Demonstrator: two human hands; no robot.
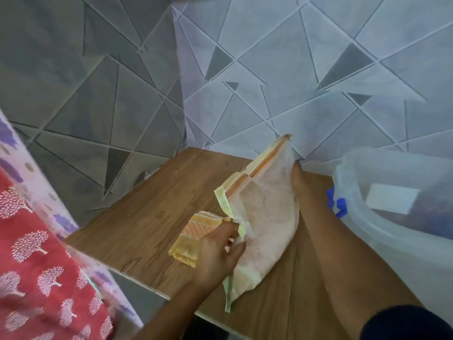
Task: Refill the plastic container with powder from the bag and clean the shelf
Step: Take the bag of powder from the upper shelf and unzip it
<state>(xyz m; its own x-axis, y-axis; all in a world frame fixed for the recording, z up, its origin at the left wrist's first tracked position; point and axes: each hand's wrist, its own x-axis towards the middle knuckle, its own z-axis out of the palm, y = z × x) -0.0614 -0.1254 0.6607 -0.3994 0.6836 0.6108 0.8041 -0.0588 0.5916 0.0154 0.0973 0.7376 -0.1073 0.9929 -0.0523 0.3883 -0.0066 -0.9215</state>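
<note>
At the middle of the wooden shelf (137,217), both hands are on the bag (264,217) of pale powder. The left hand (218,251) is closed on the bag's near edge, fingers pinched around the greenish plastic border at about the bag's 8 o'clock side. The right hand (300,182) reaches along the bag's far side at roughly 2 o'clock; its fingers lie against the plastic and look wrapped around that edge, though the bag hides most of them, so the exact grip cannot be told. The bag is translucent, with an orange-striped sealing strip running up its 11 o'clock edge to a raised corner, and it stands tilted between the two hands with its lower end resting on the shelf. Just beside the left hand, at its 10 o'clock, an orange and yellow cloth (193,235) lies folded on the wood, partly under the hand and touching the bag's border. At 3 o'clock from the bag, the clear plastic container (362,204) fills the right of the view, its rim toward the camera, a white label (392,198) showing through its wall and a blue clip (337,202) at its near side, close to the right forearm. Grey tiled walls (269,82) with a triangle pattern meet in a corner at 12 o'clock. At 8 o'clock hangs red patterned fabric (36,253) with white tree shapes.
</note>
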